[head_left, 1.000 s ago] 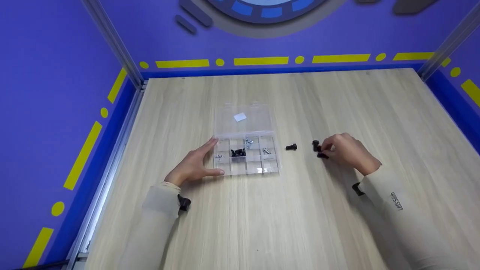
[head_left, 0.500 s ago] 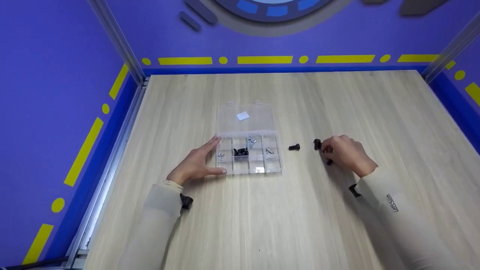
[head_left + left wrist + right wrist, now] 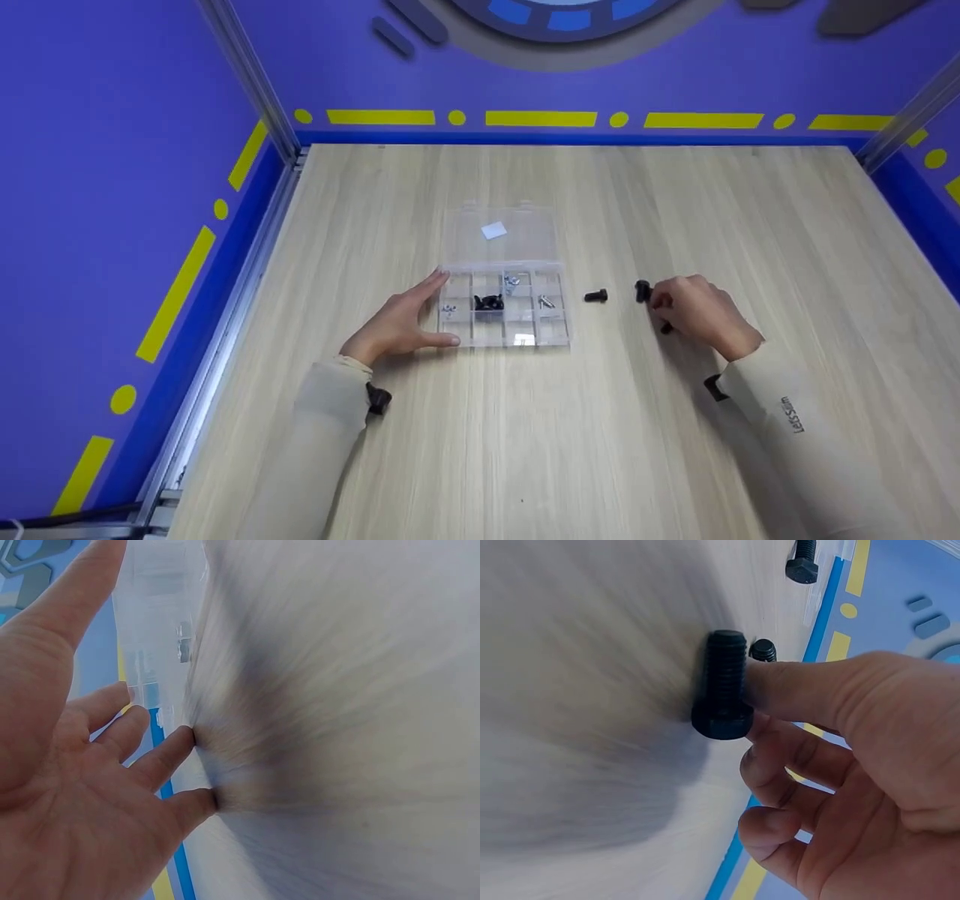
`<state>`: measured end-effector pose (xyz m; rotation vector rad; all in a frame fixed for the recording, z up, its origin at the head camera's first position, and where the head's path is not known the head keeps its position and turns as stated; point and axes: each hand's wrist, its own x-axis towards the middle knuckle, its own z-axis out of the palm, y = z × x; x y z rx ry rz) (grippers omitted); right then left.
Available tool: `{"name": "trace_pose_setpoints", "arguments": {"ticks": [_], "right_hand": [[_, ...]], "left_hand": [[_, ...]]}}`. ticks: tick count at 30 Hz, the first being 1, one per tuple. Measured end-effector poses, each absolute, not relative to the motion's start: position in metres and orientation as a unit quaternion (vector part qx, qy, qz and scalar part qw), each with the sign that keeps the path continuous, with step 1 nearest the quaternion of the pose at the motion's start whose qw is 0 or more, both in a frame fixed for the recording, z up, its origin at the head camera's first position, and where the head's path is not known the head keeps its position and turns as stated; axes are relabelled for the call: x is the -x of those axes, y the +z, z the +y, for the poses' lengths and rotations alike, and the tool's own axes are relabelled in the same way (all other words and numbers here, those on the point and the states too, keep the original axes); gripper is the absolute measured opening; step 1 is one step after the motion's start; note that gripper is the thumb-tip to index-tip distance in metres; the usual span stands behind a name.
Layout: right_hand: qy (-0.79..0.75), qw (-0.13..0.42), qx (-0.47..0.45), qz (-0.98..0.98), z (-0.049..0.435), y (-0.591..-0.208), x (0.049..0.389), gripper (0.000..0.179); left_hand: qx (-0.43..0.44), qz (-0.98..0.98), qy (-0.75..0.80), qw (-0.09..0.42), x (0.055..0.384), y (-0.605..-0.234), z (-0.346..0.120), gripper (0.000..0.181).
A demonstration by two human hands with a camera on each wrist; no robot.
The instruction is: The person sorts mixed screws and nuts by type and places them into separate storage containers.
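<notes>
In the head view a clear compartment box (image 3: 510,343) lies with its lid (image 3: 501,244) folded back. My left hand (image 3: 397,322) rests at its left side, fingers and thumb spread along the edge. Black screws (image 3: 489,303) and small silver screws (image 3: 546,302) lie in some compartments. My right hand (image 3: 701,311) is right of the box, fingers curled, thumb and index finger at a black hex bolt (image 3: 724,686), which hides the thumb tip in the right wrist view. A second black bolt (image 3: 643,291) lies just beyond the fingertips; a third (image 3: 596,296) lies nearer the box.
The box stands on a light wood-grain table (image 3: 517,435). Blue panels (image 3: 525,90) with yellow marks rise behind and at the sides, with a metal frame post (image 3: 251,82) at the left corner. A white label (image 3: 493,230) shows on the lid.
The right hand has drawn one black bolt slightly toward the person, away from the bolt beside it. The head view has shifted a little; the left hand stays at the box.
</notes>
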<state>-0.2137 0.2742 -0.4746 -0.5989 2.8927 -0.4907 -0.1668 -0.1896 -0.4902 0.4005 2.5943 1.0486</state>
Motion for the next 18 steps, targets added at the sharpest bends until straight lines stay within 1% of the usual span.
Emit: {"name": "trace_pose_setpoints", "arguments": {"ticks": [3, 9, 12, 18], "right_hand": [[-0.159, 0.071, 0.200, 0.964, 0.274, -0.474, 0.215, 0.011], [-0.156, 0.071, 0.222, 0.960, 0.272, -0.469, 0.217, 0.016], [-0.168, 0.069, 0.246, 0.952, 0.270, -0.466, 0.217, 0.016], [-0.187, 0.042, 0.315, 0.930, 0.258, -0.454, 0.221, 0.019]], "left_hand": [[-0.137, 0.907, 0.365, 0.158, 0.167, -0.490, -0.190, 0.112], [-0.132, 0.908, 0.363, 0.162, 0.168, -0.493, -0.190, 0.114], [-0.136, 0.909, 0.360, 0.158, 0.169, -0.493, -0.190, 0.114], [-0.134, 0.912, 0.353, 0.162, 0.170, -0.492, -0.190, 0.113]]}}
